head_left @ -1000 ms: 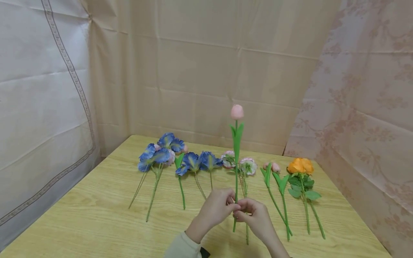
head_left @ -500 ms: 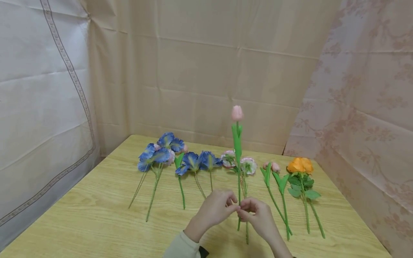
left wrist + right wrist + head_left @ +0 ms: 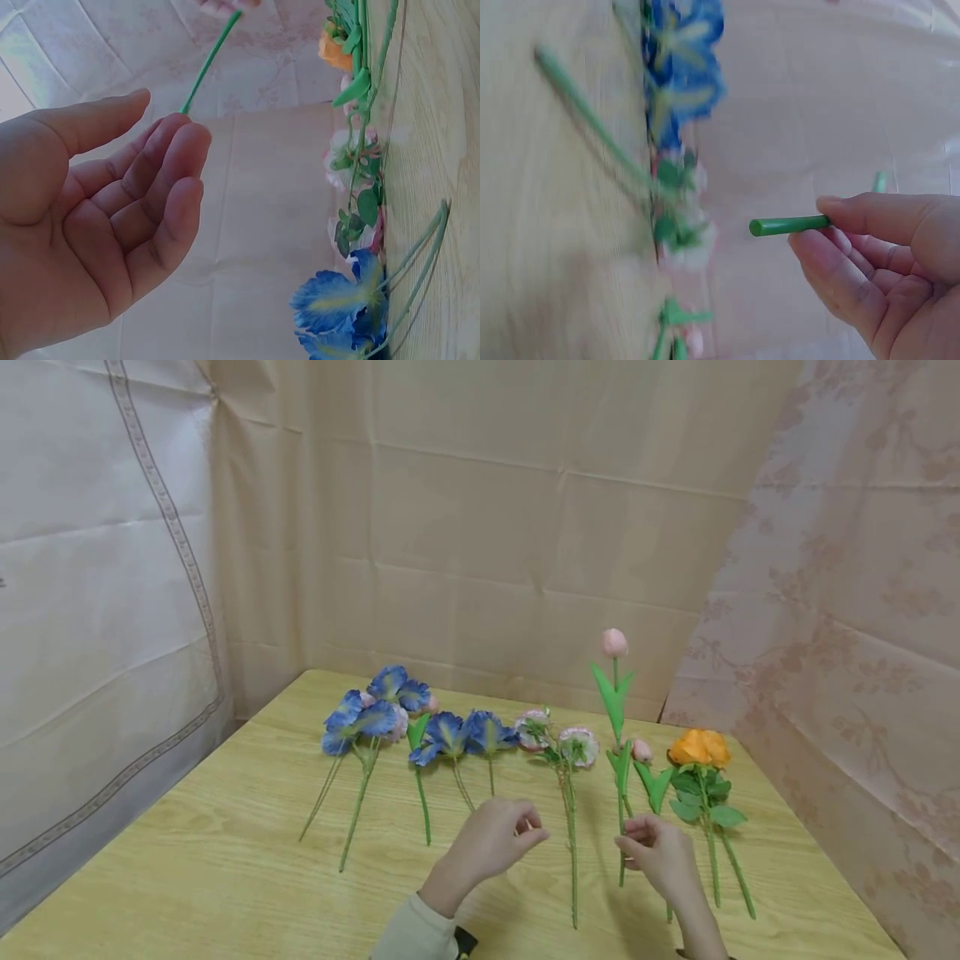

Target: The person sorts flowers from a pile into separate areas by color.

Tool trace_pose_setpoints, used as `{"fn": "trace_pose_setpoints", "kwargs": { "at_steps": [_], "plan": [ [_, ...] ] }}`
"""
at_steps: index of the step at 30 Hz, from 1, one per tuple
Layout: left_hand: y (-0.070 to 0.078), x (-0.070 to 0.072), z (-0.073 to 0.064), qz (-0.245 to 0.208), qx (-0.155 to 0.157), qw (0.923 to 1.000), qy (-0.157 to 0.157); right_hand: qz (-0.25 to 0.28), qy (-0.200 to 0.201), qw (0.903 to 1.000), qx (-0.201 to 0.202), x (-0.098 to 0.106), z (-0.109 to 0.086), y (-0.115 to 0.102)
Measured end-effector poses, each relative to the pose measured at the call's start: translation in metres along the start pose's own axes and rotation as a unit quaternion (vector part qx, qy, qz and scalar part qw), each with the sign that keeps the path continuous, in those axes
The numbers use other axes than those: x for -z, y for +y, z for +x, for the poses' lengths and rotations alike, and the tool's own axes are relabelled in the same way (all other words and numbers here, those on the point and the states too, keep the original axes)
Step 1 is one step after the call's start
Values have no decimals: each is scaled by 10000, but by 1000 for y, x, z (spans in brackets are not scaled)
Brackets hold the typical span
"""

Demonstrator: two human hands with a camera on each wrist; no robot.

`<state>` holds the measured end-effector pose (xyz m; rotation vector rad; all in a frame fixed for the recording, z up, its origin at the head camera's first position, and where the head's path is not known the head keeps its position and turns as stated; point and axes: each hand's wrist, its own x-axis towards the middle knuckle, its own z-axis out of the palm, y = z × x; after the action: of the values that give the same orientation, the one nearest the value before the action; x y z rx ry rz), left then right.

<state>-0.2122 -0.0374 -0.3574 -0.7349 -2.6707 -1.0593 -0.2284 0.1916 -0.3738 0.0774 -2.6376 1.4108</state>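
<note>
My right hand pinches the lower stem of a pink tulip between thumb and fingers, holding it upright above the table. In the right wrist view the cut end of the green stem sticks out past the fingertips. My left hand is raised over the table with nothing in it; its fingers are relaxed and gently curved, thumb apart, as the left wrist view of the hand shows. Behind the held stem lie pink tulips on the table, partly covered by the right hand.
Blue irises lie at the left of the wooden table, with more irises near the middle. Pink-white flowers lie right of these. Orange flowers with green leaves are at the right. Cloth curtains surround the table.
The right hand has carried the tulip rightward, away from the left hand, to above the lying tulips. The left hand, earlier with fingertips at the stem, now stands apart from it.
</note>
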Motion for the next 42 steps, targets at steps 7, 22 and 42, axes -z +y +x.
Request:
{"fn": "trace_pose_setpoints", "kwargs": {
  "at_steps": [7,22,42],
  "plan": [
    [-6,4,-1,107,-5,9999,74,-347,18,9993,-121,25,10,20],
    [-10,9,-2,-31,163,9998,-119,-994,-298,9923,-676,36,15,39],
    [-16,9,-2,86,281,9990,-348,-1162,-523,9852,-1144,31,21,61]
  ]
}}
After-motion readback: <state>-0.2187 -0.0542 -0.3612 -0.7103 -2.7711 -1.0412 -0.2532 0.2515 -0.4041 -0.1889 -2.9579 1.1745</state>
